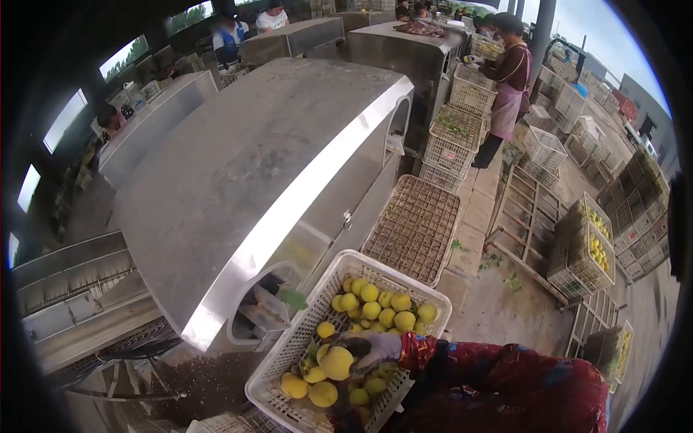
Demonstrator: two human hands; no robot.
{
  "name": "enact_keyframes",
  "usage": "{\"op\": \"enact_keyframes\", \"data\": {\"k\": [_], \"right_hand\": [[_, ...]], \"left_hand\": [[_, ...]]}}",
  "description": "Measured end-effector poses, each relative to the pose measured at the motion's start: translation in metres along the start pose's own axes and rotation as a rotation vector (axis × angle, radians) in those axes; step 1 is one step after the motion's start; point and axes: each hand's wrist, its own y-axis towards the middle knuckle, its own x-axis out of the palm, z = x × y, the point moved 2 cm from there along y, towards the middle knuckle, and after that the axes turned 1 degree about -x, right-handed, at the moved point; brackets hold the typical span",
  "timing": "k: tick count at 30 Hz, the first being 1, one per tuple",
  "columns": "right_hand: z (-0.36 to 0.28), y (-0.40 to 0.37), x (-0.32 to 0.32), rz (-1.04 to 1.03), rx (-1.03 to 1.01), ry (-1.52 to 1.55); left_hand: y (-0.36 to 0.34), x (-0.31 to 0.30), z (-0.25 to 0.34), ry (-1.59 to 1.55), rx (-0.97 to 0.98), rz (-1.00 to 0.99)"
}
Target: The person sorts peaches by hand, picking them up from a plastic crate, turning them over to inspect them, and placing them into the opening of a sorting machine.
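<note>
A white plastic crate [440,300] holds many round yellow fruits [372,309] that look like yellow peaches. My right hand [375,349], in a greyish-purple glove with a red patterned sleeve, reaches into the crate. Its fingers close around a large yellow peach [336,363]. More peaches lie around and below it, with some green leaf near the held one. My left hand [346,420] is low at the crate's near side, mostly dark and cut off by the frame; its fingers are hidden.
A large metal machine housing [253,144] stands beside the crate, with an opening [271,303] near the crate's rim. Behind lies an upturned crate [415,224]. Stacked crates [455,137] stand by a person in a pink apron [507,108]. Wooden pallets [530,224] and filled crates [585,252] are at right.
</note>
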Motion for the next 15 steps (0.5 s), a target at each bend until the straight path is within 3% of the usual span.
{"op": "enact_keyframes", "data": {"k": [3, 5, 12, 15], "right_hand": [[-0.034, -0.008, 0.017, 0.032, 0.064, 0.308], [-0.04, -0.009, 0.025, 0.07, -0.125, 0.051], [-0.055, -0.02, 0.077, 0.341, -0.229, -0.037], [-0.057, -0.016, 0.085, 0.307, -0.285, -0.16]], "left_hand": [[-0.037, 0.002, 0.02, -0.078, 0.068, -0.01], [-0.049, 0.002, 0.032, -0.126, 0.091, -0.03], [-0.076, -0.007, 0.062, -0.203, 0.143, -0.077], [-0.084, -0.013, 0.074, -0.222, 0.17, -0.08]]}}
